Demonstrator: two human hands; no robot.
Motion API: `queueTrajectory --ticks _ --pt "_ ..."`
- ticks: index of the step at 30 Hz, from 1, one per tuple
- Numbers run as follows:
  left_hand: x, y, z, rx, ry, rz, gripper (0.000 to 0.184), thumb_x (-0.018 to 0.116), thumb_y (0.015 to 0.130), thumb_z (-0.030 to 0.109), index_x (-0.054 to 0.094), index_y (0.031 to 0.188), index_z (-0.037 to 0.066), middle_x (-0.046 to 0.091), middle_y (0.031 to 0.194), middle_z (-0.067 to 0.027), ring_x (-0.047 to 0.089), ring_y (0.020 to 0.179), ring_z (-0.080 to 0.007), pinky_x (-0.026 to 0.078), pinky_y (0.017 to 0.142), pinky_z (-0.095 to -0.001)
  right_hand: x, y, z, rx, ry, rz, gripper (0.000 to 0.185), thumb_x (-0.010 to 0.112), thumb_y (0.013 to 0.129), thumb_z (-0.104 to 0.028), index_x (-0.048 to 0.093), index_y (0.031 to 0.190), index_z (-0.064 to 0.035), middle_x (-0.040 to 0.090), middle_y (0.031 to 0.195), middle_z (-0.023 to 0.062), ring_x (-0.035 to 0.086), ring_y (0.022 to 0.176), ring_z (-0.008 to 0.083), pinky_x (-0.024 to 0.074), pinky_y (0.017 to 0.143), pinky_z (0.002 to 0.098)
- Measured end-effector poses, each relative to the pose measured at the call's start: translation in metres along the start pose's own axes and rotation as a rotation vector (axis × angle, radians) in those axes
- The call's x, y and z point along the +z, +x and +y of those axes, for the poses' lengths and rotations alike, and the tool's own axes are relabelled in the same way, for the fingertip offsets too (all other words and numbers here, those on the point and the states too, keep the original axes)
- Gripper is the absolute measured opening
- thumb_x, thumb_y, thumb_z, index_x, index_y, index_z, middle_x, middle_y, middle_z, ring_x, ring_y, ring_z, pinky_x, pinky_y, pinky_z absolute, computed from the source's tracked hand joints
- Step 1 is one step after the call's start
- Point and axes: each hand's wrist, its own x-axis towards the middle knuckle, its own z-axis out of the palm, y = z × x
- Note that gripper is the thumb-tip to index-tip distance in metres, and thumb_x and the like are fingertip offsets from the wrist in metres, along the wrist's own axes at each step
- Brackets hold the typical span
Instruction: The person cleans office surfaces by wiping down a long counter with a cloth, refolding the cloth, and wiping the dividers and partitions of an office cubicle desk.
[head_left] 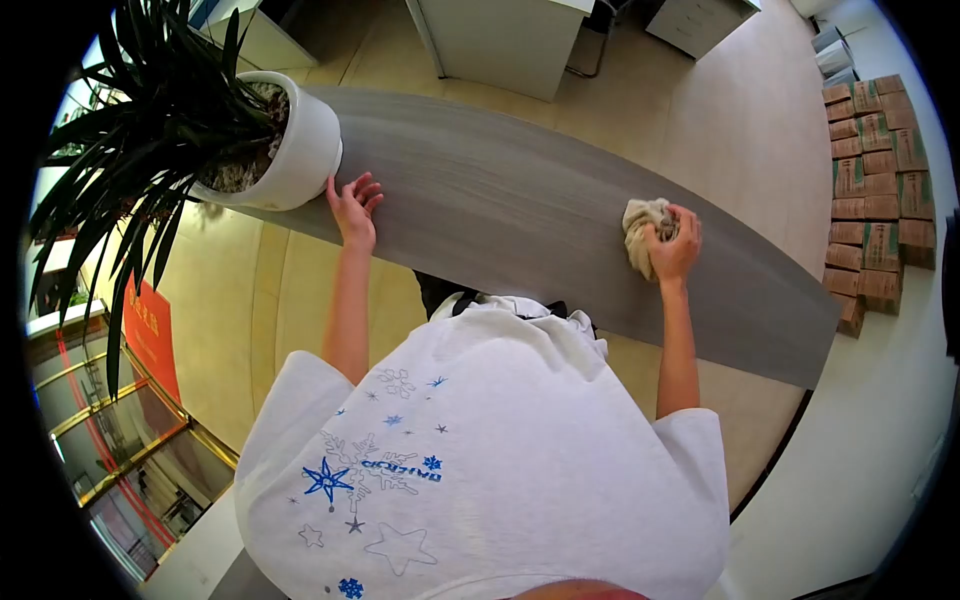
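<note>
My right hand [677, 248] is closed on a crumpled beige cloth [643, 232], which rests on the grey counter top [500, 185] right of the middle. Next to the white plant pot [312, 140], my left hand [354, 208] has its fingers apart and slightly curled, with nothing in them. One of its fingers is close to the pot's lower edge; whether it touches I cannot tell. Long dark green leaves [165, 110] spread from the pot over the counter's left end.
Beyond the counter stand white desks [500, 45] and a drawer cabinet [697, 25]. Brown cardboard boxes [875, 200] are stacked along the right wall. At the lower left, a red sign [150, 335] is near a gold-framed glass door [130, 450].
</note>
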Motion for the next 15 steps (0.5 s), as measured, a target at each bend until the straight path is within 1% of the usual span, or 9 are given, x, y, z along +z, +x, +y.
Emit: queueTrajectory --ticks 2,3,5,8,11,15 --pt "0.004 -0.001 0.0 0.001 -0.002 0.026 0.075 0.049 0.105 0.013 0.01 0.169 0.019 0.069 0.123 -0.0177 0.072 0.093 -0.0259 0.063 0.077 -0.0368 0.009 0.023 -0.009 0.076 -0.069 0.049 0.045 0.084 0.075 -0.033 0.072 0.115 -0.0153 0.071 0.118 0.006 0.063 0.119 0.0294 0.0488 0.1 0.0497" --pt "-0.005 0.009 0.022 0.043 0.025 0.016 0.075 0.049 0.105 0.013 0.01 0.168 0.018 0.069 0.123 -0.018 0.072 0.093 -0.026 0.063 0.077 -0.0369 0.034 0.027 -0.028 0.108 -0.032 0.075 0.045 0.084 0.075 -0.034 0.072 0.115 -0.0151 0.071 0.118 0.0058 0.063 0.119 0.0293 0.0488 0.099 0.0498" --pt "-0.008 0.0 0.011 0.034 0.013 0.009 0.075 0.05 0.105 0.013 0.01 0.168 0.016 0.069 0.122 -0.0186 0.072 0.093 -0.0261 0.063 0.077 -0.0371 0.042 0.038 -0.045 0.135 -0.064 0.095 0.045 0.084 0.076 -0.035 0.073 0.114 -0.0147 0.071 0.118 0.0054 0.063 0.119 0.0291 0.0489 0.098 0.05" --pt "-0.005 0.006 0.012 0.017 -0.003 0.031 0.075 0.051 0.105 0.014 0.01 0.168 0.016 0.07 0.121 -0.0193 0.072 0.093 -0.0271 0.063 0.078 -0.0378 0.068 0.045 -0.086 0.02 0.017 0.034 0.046 0.083 0.075 -0.034 0.072 0.115 -0.0152 0.07 0.116 0.005 0.063 0.116 0.0284 0.0473 0.1 0.0481" --pt "-0.008 0.01 -0.001 -0.011 -0.057 0.011 0.074 0.051 0.106 0.016 0.009 0.168 0.018 0.07 0.121 -0.0191 0.072 0.096 -0.0282 0.064 0.079 -0.0396 0.076 0.034 -0.126 -0.118 0.09 -0.049 0.046 0.082 0.074 -0.032 0.071 0.115 -0.0156 0.07 0.115 0.0043 0.063 0.114 0.0277 0.0458 0.102 0.047" --pt "-0.005 0.007 -0.005 -0.01 -0.053 0.023 0.074 0.052 0.106 0.016 0.01 0.167 0.018 0.071 0.119 -0.0194 0.073 0.093 -0.0286 0.064 0.081 -0.0404 0.074 0.006 -0.15 -0.242 0.215 -0.14 0.044 0.081 0.071 -0.029 0.07 0.111 -0.0151 0.069 0.114 0.0044 0.063 0.113 0.0278 0.0444 0.103 0.0463"
